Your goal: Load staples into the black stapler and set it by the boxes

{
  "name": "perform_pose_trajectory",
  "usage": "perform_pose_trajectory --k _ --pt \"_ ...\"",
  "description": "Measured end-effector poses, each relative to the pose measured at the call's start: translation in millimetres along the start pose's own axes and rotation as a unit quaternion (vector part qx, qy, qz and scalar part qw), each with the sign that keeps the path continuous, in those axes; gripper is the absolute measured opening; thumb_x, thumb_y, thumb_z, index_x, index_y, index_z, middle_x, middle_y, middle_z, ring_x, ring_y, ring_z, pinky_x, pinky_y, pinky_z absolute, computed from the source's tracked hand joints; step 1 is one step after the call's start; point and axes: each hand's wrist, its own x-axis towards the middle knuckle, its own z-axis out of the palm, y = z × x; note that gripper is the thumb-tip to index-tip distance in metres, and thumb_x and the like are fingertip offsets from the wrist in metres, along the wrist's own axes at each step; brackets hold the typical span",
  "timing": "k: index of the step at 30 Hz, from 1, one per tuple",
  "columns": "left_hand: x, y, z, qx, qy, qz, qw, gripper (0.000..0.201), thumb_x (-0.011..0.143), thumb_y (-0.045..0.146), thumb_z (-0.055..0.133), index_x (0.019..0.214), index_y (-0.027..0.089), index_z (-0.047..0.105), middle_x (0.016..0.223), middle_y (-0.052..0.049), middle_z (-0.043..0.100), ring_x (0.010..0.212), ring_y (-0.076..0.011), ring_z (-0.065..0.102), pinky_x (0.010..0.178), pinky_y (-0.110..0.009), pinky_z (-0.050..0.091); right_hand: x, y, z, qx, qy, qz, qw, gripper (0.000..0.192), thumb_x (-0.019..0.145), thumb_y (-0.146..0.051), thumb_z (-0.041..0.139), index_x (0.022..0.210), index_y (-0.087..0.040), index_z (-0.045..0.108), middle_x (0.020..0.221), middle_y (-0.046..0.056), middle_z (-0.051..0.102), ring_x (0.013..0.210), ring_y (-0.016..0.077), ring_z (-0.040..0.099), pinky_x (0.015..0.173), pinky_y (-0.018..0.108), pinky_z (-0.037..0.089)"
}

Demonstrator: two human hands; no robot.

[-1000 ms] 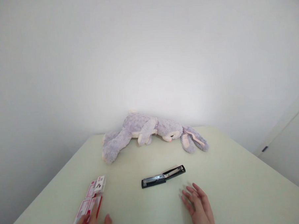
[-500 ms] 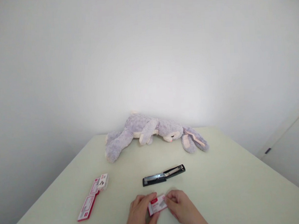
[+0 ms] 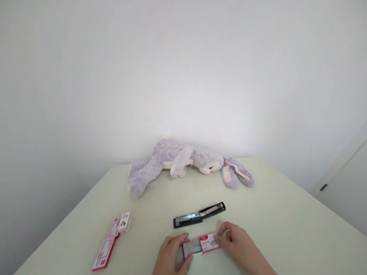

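A small red-and-white staple box (image 3: 210, 242) lies near the front of the table, pulled partly apart lengthwise. Its grey inner tray (image 3: 193, 248) shows on the left side, though I cannot make out what is inside. My left hand (image 3: 170, 255) has the tray's left end between thumb and fingers. On the box's printed sleeve, my right hand (image 3: 233, 240) pinches the right end. Just beyond both hands, a black stapler (image 3: 199, 215) rests unfolded, its metal inner parts facing up.
Two flat red-and-white boxes (image 3: 103, 253) lie at the left, end to end, with a small white box (image 3: 124, 222) against the farther one. A lilac plush rabbit (image 3: 175, 154) lies on its side along the table's back edge by the wall.
My right hand has moved right with the sleeve, and the box has slid open to expose the grey tray. My left hand stays at the left end. The view has shifted slightly.
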Motion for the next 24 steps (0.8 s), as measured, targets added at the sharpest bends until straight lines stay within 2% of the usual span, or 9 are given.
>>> perform_pose_trajectory --k 2,6,8,11,13,15,20,22,24 --pt "0 -1 1.1 0.002 0.004 0.003 1.000 0.053 0.083 0.021 0.068 0.135 0.029 0.061 0.122 -0.007 0.070 0.116 -0.0250 0.064 0.108 -0.046 0.050 -2 -18 1 -0.087 0.013 -0.056 0.995 0.014 0.082 -0.029 0.066 0.094 -0.026 0.073 0.059 -0.005 0.061 0.058 0.0136 0.054 0.057 0.025 0.029" --pt "0 -4 1.5 0.002 0.001 0.013 1.000 0.055 0.083 0.021 0.067 0.137 0.028 0.059 0.123 -0.008 0.070 0.116 -0.0249 0.064 0.107 -0.045 0.050 1 -59 16 -0.213 -0.061 -0.176 0.959 0.018 0.079 -0.024 0.065 0.084 -0.032 0.080 0.076 -0.001 0.077 0.072 0.0182 0.067 0.064 0.028 0.034" --pt "-1 -5 1.0 0.002 -0.005 0.014 1.000 0.054 0.085 0.023 0.067 0.138 0.027 0.059 0.124 -0.009 0.069 0.117 -0.0249 0.064 0.107 -0.044 0.050 7 -73 22 -0.251 -0.075 -0.210 0.942 0.022 0.076 -0.019 0.065 0.082 -0.032 0.081 0.079 0.001 0.079 0.076 0.0210 0.069 0.066 0.029 0.034" --pt "-3 -4 -0.3 -0.002 -0.005 0.006 1.000 0.055 0.084 0.022 0.067 0.138 0.026 0.059 0.124 -0.009 0.068 0.118 -0.0244 0.063 0.108 -0.043 0.049 13 -82 26 -0.258 -0.089 -0.228 0.935 0.022 0.072 -0.014 0.064 0.077 -0.029 0.080 0.075 0.002 0.078 0.073 0.0214 0.069 0.065 0.030 0.032" --pt "-4 -3 -1.0 -0.006 -0.004 -0.001 1.000 0.056 0.083 0.020 0.067 0.138 0.027 0.058 0.124 -0.008 0.068 0.118 -0.0239 0.063 0.108 -0.043 0.049 14 -80 23 -0.258 -0.092 -0.238 0.932 0.019 0.074 -0.016 0.064 0.078 -0.028 0.079 0.075 0.002 0.077 0.073 0.0202 0.068 0.065 0.029 0.033" --pt "-3 -2 -1.3 -0.010 -0.004 -0.004 1.000 0.057 0.083 0.020 0.067 0.139 0.028 0.058 0.124 -0.008 0.068 0.118 -0.0239 0.063 0.108 -0.043 0.049 14 -73 17 -0.225 -0.087 -0.238 0.941 0.016 0.079 -0.019 0.064 0.084 -0.027 0.076 0.074 -0.001 0.075 0.072 0.0175 0.065 0.065 0.027 0.034" --pt "-1 1 -2.7 -0.003 -0.001 0.000 1.000 0.059 0.082 0.020 0.069 0.139 0.030 0.058 0.125 -0.006 0.069 0.118 -0.0239 0.062 0.109 -0.043 0.049 7 -37 2 -0.063 -0.080 -0.189 0.977 0.014 0.088 -0.021 0.058 0.090 -0.024 0.071 0.070 -0.005 0.064 0.066 0.0133 0.058 0.062 0.023 0.037" --pt "-1 3 -5.4 0.011 0.016 0.013 1.000 0.056 0.082 0.024 0.071 0.137 0.031 0.060 0.127 -0.006 0.068 0.120 -0.0249 0.061 0.108 -0.043 0.049 4 -20 -3 -0.038 -0.063 -0.165 0.984 0.018 0.090 -0.024 0.056 0.100 -0.024 0.071 0.072 -0.005 0.063 0.066 0.0138 0.057 0.063 0.024 0.038" --pt "-2 6 -8.8 0.027 0.049 0.008 0.998 0.045 0.086 0.032 0.069 0.131 0.031 0.064 0.122 -0.006 0.069 0.115 -0.0250 0.062 0.104 -0.043 0.051 0 -4 -7 -0.025 -0.043 -0.145 0.988 0.029 0.091 -0.027 0.056 0.117 -0.024 0.068 0.076 -0.004 0.064 0.067 0.0145 0.057 0.065 0.025 0.041"
